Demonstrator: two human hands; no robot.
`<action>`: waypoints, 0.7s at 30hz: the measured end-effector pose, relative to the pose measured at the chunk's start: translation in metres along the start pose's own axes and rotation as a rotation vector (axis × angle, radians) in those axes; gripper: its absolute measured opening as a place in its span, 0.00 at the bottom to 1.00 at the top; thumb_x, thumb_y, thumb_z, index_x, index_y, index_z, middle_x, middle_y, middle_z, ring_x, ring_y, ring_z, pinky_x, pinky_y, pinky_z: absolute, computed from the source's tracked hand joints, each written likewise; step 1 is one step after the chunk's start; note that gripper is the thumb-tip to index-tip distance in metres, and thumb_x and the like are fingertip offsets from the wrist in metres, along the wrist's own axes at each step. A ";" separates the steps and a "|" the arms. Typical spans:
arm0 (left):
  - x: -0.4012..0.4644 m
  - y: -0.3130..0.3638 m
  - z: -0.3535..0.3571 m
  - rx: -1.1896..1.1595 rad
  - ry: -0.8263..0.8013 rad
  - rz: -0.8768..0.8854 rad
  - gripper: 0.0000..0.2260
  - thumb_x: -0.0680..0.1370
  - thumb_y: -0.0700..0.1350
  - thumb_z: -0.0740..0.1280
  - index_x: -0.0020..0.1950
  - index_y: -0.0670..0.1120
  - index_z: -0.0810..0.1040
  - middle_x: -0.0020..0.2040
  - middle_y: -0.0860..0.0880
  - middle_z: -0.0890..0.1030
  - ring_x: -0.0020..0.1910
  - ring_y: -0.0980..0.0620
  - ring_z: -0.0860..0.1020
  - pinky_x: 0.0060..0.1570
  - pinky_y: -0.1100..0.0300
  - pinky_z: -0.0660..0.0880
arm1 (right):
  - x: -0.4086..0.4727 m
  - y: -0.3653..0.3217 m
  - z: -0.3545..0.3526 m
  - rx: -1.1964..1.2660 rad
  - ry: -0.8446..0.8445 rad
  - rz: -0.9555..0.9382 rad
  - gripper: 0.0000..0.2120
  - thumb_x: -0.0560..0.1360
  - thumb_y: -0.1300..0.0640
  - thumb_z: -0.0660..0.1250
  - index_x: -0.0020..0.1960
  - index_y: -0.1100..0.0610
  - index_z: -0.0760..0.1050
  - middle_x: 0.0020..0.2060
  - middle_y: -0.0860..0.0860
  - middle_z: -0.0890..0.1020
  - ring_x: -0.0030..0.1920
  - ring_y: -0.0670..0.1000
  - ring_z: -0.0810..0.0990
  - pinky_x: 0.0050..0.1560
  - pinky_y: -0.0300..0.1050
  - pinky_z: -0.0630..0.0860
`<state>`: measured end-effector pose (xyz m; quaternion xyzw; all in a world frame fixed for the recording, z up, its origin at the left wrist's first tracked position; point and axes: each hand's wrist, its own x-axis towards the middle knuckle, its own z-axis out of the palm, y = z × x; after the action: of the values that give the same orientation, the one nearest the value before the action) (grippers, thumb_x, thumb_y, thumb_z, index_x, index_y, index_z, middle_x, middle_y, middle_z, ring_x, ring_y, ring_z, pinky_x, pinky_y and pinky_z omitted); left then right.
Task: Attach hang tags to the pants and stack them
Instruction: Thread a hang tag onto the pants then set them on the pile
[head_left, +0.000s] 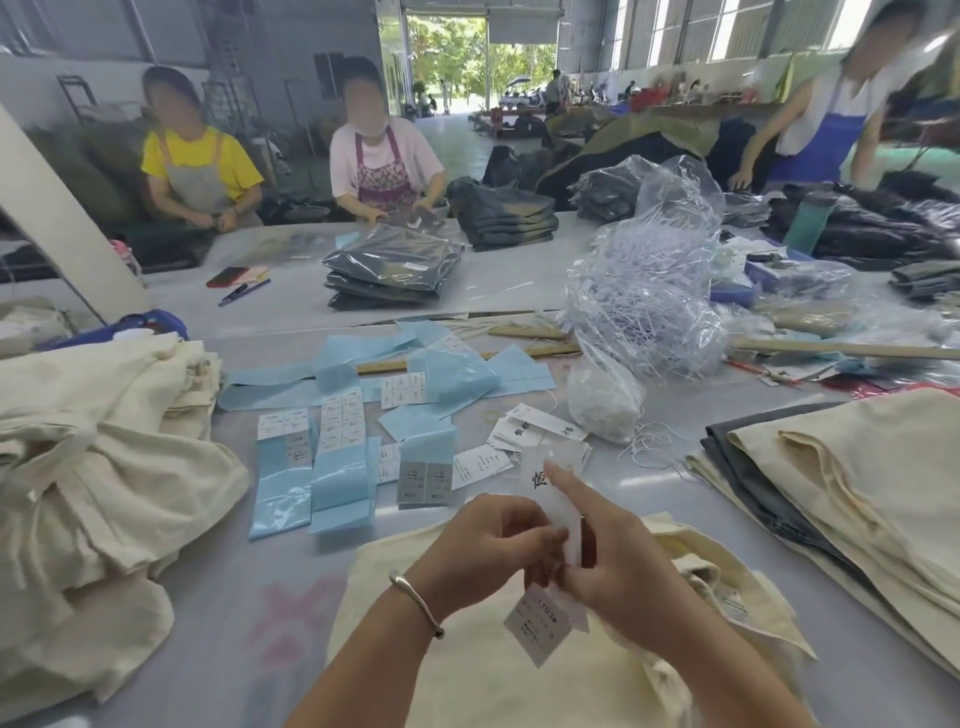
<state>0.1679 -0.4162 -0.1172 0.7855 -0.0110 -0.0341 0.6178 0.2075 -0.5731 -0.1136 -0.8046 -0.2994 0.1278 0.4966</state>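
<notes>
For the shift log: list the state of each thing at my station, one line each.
Left hand: pinching hang tags.
Right hand: holding hang tags.
Hang tags: bunched, held above pants.
Cream pants: flat under the hands.
Right stack: folded, piled.
Left pile: rumpled.

Cream pants (467, 649): cut off by bottom edge, partly hidden under both forearms.
Hang tag (537, 626): small print illegible; top hidden behind right hand (602, 561).
Sticker sheets (340, 418): print too small to read.
Pile of pants (78, 467): cut off at left edge.
</notes>
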 end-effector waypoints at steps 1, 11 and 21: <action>-0.002 0.001 -0.001 -0.036 0.009 -0.012 0.10 0.74 0.48 0.67 0.39 0.42 0.79 0.31 0.45 0.79 0.30 0.50 0.77 0.37 0.59 0.72 | 0.000 0.001 -0.002 0.040 0.003 0.026 0.39 0.69 0.70 0.69 0.76 0.50 0.61 0.29 0.40 0.78 0.32 0.39 0.75 0.36 0.31 0.72; -0.011 0.020 -0.026 -0.296 0.169 0.010 0.17 0.69 0.46 0.72 0.57 0.46 0.77 0.41 0.49 0.79 0.40 0.55 0.78 0.38 0.63 0.74 | 0.002 0.008 -0.010 0.675 -0.158 0.276 0.43 0.56 0.73 0.66 0.72 0.60 0.65 0.56 0.67 0.79 0.50 0.58 0.79 0.50 0.53 0.71; -0.014 0.022 -0.011 -0.109 0.285 0.009 0.28 0.61 0.39 0.73 0.60 0.53 0.75 0.44 0.48 0.79 0.46 0.54 0.80 0.51 0.51 0.80 | 0.007 0.009 -0.006 0.750 -0.280 0.190 0.39 0.58 0.74 0.64 0.69 0.62 0.69 0.54 0.72 0.77 0.51 0.60 0.77 0.52 0.56 0.70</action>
<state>0.1550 -0.4097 -0.0922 0.7476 0.0749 0.0799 0.6550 0.2195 -0.5763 -0.1182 -0.5668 -0.2212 0.3814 0.6959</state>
